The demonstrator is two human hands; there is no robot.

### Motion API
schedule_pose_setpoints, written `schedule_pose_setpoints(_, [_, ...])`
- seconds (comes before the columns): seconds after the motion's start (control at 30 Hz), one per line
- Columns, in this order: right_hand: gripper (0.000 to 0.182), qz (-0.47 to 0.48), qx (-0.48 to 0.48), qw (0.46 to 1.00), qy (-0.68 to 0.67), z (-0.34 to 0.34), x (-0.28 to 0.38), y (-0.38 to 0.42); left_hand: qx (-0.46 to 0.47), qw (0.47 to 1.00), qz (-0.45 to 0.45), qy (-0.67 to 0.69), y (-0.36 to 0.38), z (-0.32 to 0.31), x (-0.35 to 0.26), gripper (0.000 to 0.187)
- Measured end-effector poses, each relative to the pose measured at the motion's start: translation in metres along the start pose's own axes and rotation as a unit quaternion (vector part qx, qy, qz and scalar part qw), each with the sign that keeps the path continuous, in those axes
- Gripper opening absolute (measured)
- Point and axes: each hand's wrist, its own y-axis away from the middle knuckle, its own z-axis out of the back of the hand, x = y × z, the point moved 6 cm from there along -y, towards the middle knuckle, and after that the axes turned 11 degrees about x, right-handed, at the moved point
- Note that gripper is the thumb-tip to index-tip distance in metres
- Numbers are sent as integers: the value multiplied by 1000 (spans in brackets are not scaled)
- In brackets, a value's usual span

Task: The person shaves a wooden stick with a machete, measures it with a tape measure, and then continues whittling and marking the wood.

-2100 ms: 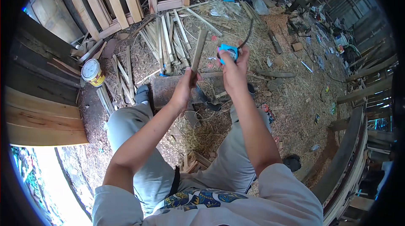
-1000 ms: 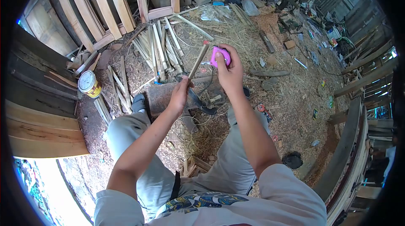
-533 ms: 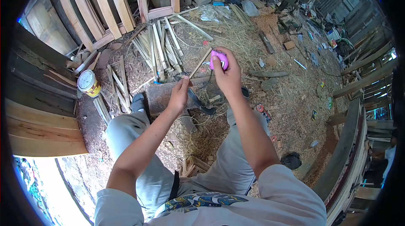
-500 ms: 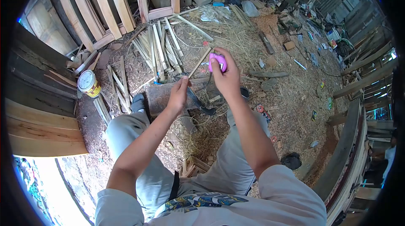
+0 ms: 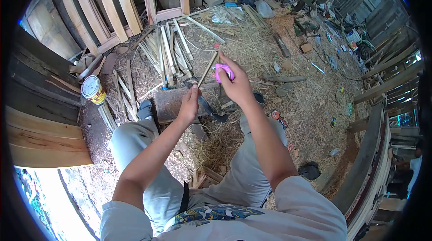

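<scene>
A pink tape measure (image 5: 224,73) is held in my right hand (image 5: 236,83), its fingers wrapped round the case. My left hand (image 5: 189,106) pinches the near end of a thin wooden stick (image 5: 208,68), which slants up and away to the right. The stick's far end reaches the fingertips of my right hand, beside the tape measure. Below both hands lies a thick log (image 5: 173,104) across the ground in front of my feet. A dark curved tool (image 5: 211,111) rests against the log, partly hidden behind my left hand.
Thin wooden strips (image 5: 167,52) lie in a pile beyond the log. A paint bucket (image 5: 93,90) stands at the left. Upright planks (image 5: 105,4) lean at the upper left. A small wooden frame (image 5: 205,177) sits between my legs. Part of another person (image 5: 415,169) shows at the far right.
My right hand and the tape measure have moved slightly left, closer to my left hand. The stick has become a little steeper.
</scene>
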Motion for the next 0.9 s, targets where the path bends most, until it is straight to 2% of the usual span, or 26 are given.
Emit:
schedule_pose_setpoints(0.1, [53,-37,15,999,3,-7,9,1,14,997,51,49,0,1,0,57])
schedule_pose_setpoints(0.17, [54,-30,17,999,2,-8,13,0,9,998,31,47,-2,-1,-9,58])
schedule_pose_setpoints(0.23, [53,-74,30,996,36,-8,15,0,4,999,11,46,-3,-1,-16,58])
schedule_pose_setpoints(0.33, [53,-43,8,997,61,-13,17,-2,11,999,6,30,-3,-1,-30,60])
schedule_pose_setpoints(0.4, [52,-48,17,997,59,-19,17,-1,8,994,52,92,-4,-2,-31,61])
schedule_pose_setpoints(0.53, [55,-31,22,997,66,-36,14,-1,42,985,86,140,-16,2,-19,58])
schedule_pose_setpoints(0.6, [54,-26,29,997,70,-43,17,-2,38,971,102,213,-17,2,-22,58])
schedule_pose_setpoints(0.73, [52,-43,30,996,74,-53,25,-3,33,976,99,193,-10,8,-56,56])
schedule_pose_setpoints(0.77, [51,-43,26,995,82,-57,26,-4,58,969,56,235,-24,10,-41,55])
schedule_pose_setpoints(0.87, [49,-24,31,996,78,-66,29,-7,40,973,96,208,-18,19,-58,55])
schedule_pose_setpoints(0.9, [49,-25,30,996,75,-68,30,-8,41,969,95,226,-16,20,-63,51])
